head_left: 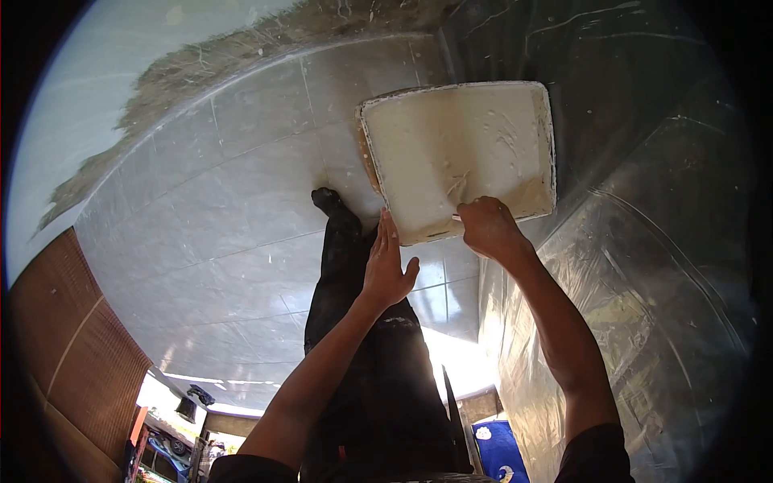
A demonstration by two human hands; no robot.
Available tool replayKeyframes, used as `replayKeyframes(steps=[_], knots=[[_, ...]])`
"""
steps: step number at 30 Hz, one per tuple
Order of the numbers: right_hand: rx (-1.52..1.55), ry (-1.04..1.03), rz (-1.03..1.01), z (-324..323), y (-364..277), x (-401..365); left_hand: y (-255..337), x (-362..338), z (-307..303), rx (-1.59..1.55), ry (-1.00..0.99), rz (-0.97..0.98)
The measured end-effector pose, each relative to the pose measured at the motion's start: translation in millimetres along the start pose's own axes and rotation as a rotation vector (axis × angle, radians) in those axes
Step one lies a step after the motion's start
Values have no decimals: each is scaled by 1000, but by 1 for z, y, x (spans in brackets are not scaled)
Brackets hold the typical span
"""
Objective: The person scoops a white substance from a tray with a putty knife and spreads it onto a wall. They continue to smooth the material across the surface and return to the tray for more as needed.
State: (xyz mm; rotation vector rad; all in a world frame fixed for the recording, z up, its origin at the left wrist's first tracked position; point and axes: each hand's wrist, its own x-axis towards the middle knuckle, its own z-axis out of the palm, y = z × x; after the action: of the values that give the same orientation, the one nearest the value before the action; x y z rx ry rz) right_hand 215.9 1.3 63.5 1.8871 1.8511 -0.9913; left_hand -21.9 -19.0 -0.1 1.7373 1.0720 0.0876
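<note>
A rectangular tray [550, 137] with a caked rim holds a layer of cream-coloured wet material [427, 153]. At the tray's near edge, my right hand [491, 229] is closed round a small tool, of which only a pale end shows beside the fingers. Marks in the material lie just beyond that hand. My left hand [389, 270] is open, fingers stretched out and together, thumb apart, with the fingertips beside the tray's near left corner.
Grey tiles [233, 193] surround my dark-clothed legs. Clear plastic sheeting [628, 322] hangs or lies along the right. A partly coated wall [161, 64] is at the upper left, brown ribbed panels [88, 354] at the lower left, and a blue cloth [499, 451] at the bottom.
</note>
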Motion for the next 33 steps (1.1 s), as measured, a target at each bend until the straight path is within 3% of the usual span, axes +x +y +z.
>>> replayKeyframes(steps=[5, 10, 13, 15, 19, 23, 31, 33], knots=[[-144, 128, -92, 23, -36, -1, 2, 0, -1, -37, 2, -8], [-141, 72, -123, 15, -60, 2, -1, 0, -3, -51, -3, 1], [73, -14, -49, -9, -42, 11, -2, 1, -7, -67, 7, 36], [650, -91, 83, -17, -20, 18, -1, 2, -8, -78, 3, 26], [713, -157, 152, -15, 4, 25, 0, 3, -6, -108, 44, 50], [710, -145, 79, -6, -2, 28, 2, 3, -5, -117, 36, 23], [279, -213, -116, -9, -47, 35, 5, 3, -9, -117, 19, -13], [307, -190, -107, -3, -47, 31, 4, 3, -10, -148, 4, -21]])
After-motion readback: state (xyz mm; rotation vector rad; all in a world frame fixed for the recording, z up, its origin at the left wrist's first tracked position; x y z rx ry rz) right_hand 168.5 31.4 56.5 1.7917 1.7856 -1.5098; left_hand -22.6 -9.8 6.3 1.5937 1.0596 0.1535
